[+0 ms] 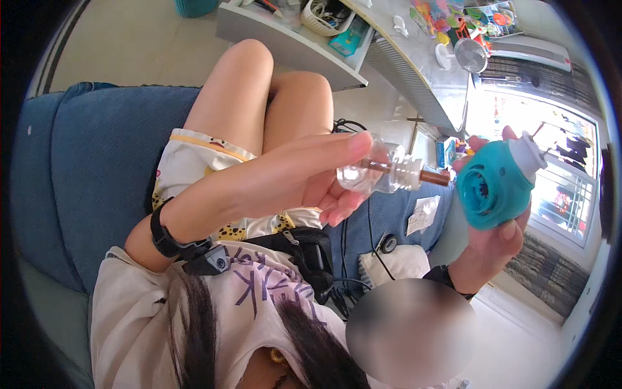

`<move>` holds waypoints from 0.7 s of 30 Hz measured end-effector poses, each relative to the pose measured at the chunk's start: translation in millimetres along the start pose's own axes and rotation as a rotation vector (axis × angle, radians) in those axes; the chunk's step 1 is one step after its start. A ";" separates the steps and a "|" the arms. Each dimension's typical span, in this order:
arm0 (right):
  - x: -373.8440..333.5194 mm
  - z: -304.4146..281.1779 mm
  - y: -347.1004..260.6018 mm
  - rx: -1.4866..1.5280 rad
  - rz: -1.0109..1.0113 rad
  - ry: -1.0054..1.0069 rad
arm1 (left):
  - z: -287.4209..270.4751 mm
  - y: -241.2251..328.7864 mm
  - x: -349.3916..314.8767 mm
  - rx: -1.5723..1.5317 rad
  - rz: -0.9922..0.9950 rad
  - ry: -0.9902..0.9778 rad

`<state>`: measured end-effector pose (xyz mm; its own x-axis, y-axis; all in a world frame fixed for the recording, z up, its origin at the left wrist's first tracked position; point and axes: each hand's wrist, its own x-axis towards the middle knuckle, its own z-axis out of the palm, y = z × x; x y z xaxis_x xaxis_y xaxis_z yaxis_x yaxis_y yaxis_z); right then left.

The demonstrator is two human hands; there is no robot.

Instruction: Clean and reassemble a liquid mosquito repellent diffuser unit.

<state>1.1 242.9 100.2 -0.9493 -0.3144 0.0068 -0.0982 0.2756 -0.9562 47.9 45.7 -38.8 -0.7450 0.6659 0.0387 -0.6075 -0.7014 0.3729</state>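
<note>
My left hand (334,172) is closed around a small clear glass refill bottle (389,168), tipped on its side. From its threaded neck a brown wick (433,176) sticks out to the right. My right hand (499,243) grips a teal plug-in vaporizer (495,188) with a white end and metal prongs. The vaporizer's round opening faces toward the bottle, and the wick's tip is close to its left side, seemingly just apart. Whether any liquid is in the bottle, I cannot tell.
I sit on a blue sofa (123,175). Ahead, an open drawer (291,39) holds a white basket (326,16) and a teal box (348,40). A small fan (470,55) stands on the desk. Below my hands lie black cables, a black bag (304,256) and a pale cushion (395,262).
</note>
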 end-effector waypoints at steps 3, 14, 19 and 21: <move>4.1 -4.2 2.7 0.194 0.096 -0.071 | -7.2 -6.0 -2.3 -0.082 0.000 -0.120; 15.1 -9.8 15.0 0.486 0.346 -0.340 | 4.8 1.6 -5.3 0.051 0.004 -0.049; 10.4 -4.0 12.6 0.372 0.317 -0.295 | 15.3 2.4 -4.4 0.156 0.010 0.026; 9.4 -3.6 12.3 0.355 0.295 -0.268 | 21.1 3.3 -4.5 0.152 0.040 0.062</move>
<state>-10.1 246.6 89.5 -0.8072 -0.5036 -0.3080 0.3127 0.0777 -0.9467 55.0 45.7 -18.1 -0.7860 0.6183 0.0008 -0.5322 -0.6772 0.5081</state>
